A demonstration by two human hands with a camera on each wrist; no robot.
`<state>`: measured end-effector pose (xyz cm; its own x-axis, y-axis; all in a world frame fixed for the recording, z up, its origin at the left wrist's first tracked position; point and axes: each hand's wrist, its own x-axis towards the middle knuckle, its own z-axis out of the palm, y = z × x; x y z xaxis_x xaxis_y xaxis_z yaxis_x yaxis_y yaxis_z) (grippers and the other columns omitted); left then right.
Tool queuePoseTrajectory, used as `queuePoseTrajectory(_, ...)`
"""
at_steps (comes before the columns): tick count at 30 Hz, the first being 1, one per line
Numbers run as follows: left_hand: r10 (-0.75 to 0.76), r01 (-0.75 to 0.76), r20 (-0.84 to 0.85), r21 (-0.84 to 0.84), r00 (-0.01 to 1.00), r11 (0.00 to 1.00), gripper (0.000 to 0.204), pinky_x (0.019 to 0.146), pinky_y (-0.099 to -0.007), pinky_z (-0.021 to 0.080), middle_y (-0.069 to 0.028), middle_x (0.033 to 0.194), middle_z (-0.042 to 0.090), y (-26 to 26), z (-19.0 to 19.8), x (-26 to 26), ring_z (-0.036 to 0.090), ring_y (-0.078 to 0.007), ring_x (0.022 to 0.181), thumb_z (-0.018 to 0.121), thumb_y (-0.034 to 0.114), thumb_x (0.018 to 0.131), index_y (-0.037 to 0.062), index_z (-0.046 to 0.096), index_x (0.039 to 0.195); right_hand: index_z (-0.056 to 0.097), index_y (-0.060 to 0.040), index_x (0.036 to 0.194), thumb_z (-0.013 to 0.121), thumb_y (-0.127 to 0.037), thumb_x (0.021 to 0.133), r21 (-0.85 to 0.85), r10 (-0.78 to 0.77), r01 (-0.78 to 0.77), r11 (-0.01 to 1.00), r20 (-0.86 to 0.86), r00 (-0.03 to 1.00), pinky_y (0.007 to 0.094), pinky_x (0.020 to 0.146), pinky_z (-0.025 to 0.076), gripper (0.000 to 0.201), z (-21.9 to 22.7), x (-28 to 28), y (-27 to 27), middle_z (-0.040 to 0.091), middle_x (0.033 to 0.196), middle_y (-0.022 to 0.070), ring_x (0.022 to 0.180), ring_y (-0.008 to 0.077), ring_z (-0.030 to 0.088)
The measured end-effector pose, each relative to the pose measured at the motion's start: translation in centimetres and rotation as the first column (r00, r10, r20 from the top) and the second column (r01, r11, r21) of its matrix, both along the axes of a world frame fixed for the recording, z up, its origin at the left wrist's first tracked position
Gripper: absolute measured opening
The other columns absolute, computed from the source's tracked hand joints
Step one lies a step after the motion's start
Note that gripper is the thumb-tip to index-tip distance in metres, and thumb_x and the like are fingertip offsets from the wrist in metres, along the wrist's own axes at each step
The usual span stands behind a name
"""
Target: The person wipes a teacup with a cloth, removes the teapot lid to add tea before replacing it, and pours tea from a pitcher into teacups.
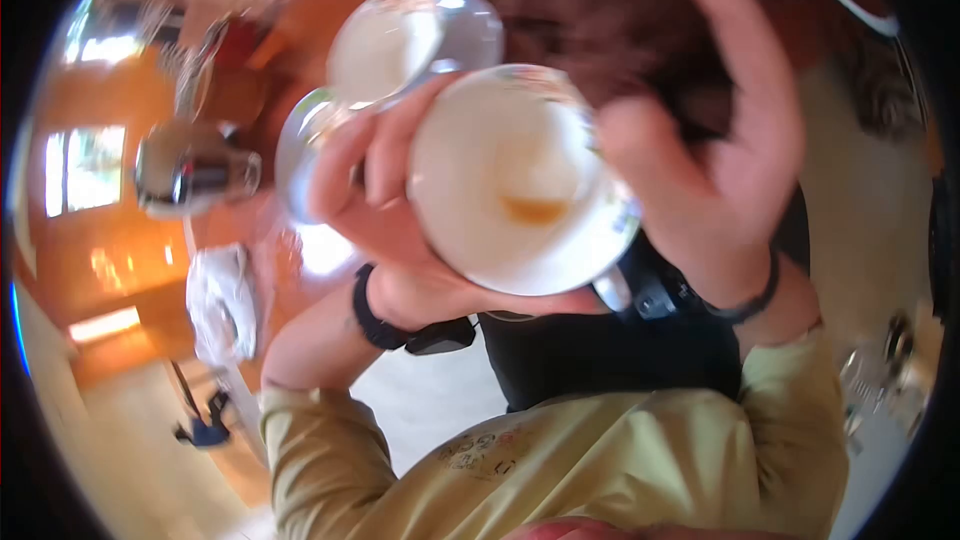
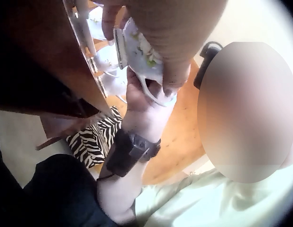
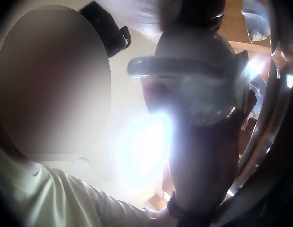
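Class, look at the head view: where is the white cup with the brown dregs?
The white cup sits centre frame, gripped between the left hand and right hand, just below a second cup.

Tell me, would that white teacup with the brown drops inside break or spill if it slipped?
Probably. The teacup looks like thin, glossy china, so likely fragile and a bit slippery. It is tilted toward the camera, so the brown liquid could run. The left hand and right hand both grip it.

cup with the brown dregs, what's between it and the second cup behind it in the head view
Only the left hand: its fingers curl between the front cup and the rear cup, gripping both. The head view shows this.
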<state>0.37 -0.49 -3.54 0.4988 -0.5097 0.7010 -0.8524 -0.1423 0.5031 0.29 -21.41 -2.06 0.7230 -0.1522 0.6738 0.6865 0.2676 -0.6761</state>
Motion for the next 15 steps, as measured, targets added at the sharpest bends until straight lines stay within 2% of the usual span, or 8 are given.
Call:
queuePoseTrajectory(1,0.062,-0.067,-0.185,-0.022,0.981,0.997,0.158,0.108,-0.0559,0.046,-0.0225,0.151,0.033,1.2,-1.2,-0.8,0.049,-0.0417,0.135,0.104,0.044,0.05,0.0157,-0.013,0.153,0.044,0.0079,0.146,0.052,0.005,0.086,-0.297,-0.117,0.112,0.948,-0.001,0.993,0.0332,0.104,0.049,0.06,-1.0,0.4,-1.4,0.061,0.133,0.0175,0.117,0.0212,0.064)
queuePoseTrajectory(2,0.067,-0.067,0.001,0.015,0.998,0.998,0.138,0.105,-0.049,0.049,-0.0221,0.138,0.05,0.1,1.3,-0.3,0.06,-0.0349,0.125,0.104,0.045,0.051,0.0038,0.012,0.144,0.043,0.008,0.145,0.046,0.008,0.085,-0.203,0.024,-0.011,0.979,0.063,0.998,0.0406,0.107,0.05,0.06,-0.8,0.7,-0.6,0.059,0.136,0.0241,0.121,0.0286,0.064)
queuePoseTrajectory(3,-0.074,0.067,-0.003,-0.397,0.997,0.915,0.139,0.104,-0.0475,0.05,-0.021,0.138,0.049,-1.6,-1.2,0.1,0.058,-0.0328,0.125,0.103,0.047,0.049,0.0032,0.013,0.144,0.041,0.0095,0.144,0.041,0.01,0.084,-0.026,0.123,-0.121,0.992,0.1,0.987,0.0503,0.109,0.048,0.06,-1.1,1.1,0.8,0.056,0.138,0.0316,0.125,0.0384,0.061)
queuePoseTrajectory(4,0.006,-0.005,0.002,-0.376,1.0,0.927,0.139,0.101,-0.0465,0.051,-0.0207,0.14,0.047,-1.7,-0.9,-0.2,0.059,-0.0317,0.123,0.104,0.045,0.049,0.0043,0.013,0.146,0.039,0.0106,0.143,0.038,0.009,0.082,0.024,0.086,-0.089,0.996,0.095,0.992,0.0555,0.11,0.046,0.062,-1.5,1.1,1.3,0.053,0.139,0.0363,0.128,0.0444,0.056)
queuePoseTrajectory(7,-0.222,0.106,-0.19,-0.482,0.956,0.869,0.14,0.11,-0.0453,0.044,-0.0166,0.137,0.044,-1.5,-0.4,-0.2,0.049,-0.0307,0.13,0.106,0.045,0.044,0.0079,0.015,0.145,0.036,0.0136,0.144,0.04,0.005,0.073,-0.071,-0.039,0.039,0.997,-0.005,0.999,0.0553,0.105,0.048,0.071,-0.3,-0.4,2.1,0.051,0.132,0.041,0.12,0.0445,0.058)
queuePoseTrajectory(11,-0.253,0.133,-0.177,-0.506,0.951,0.852,0.139,0.11,-0.0447,0.043,-0.0168,0.137,0.042,-1.4,-1.1,0.2,0.048,-0.0306,0.131,0.105,0.044,0.046,0.0083,0.015,0.145,0.043,0.0122,0.14,0.045,0.007,0.074,-0.119,-0.127,0.117,0.986,-0.081,0.989,0.0512,0.101,0.051,0.066,-1.0,-0.6,2.4,0.055,0.128,0.037,0.116,0.0387,0.059)
queuePoseTrajectory(13,-0.297,0.164,-0.196,-0.503,0.934,0.848,0.138,0.11,-0.0444,0.043,-0.017,0.137,0.042,-1.0,-1.2,-0.2,0.048,-0.0304,0.131,0.105,0.044,0.047,0.0084,0.015,0.145,0.046,0.0104,0.139,0.047,0.008,0.075,-0.153,-0.156,0.15,0.977,-0.03,0.987,0.0492,0.099,0.053,0.065,-0.6,-0.4,1.6,0.058,0.126,0.0316,0.114,0.0362,0.061)
queuePoseTrajectory(15,-0.19,0.085,-0.208,-0.432,0.96,0.898,0.136,0.111,-0.0445,0.042,-0.0175,0.138,0.042,-1.1,-1.2,-0.6,0.048,-0.03,0.131,0.105,0.043,0.05,0.0083,0.014,0.145,0.056,0.0094,0.129,0.054,0.003,0.075,-0.436,-0.23,0.353,0.828,0.312,0.922,0.0501,0.103,0.051,0.055,1.8,-0.7,-1.0,0.06,0.127,0.0291,0.112,0.0375,0.063)
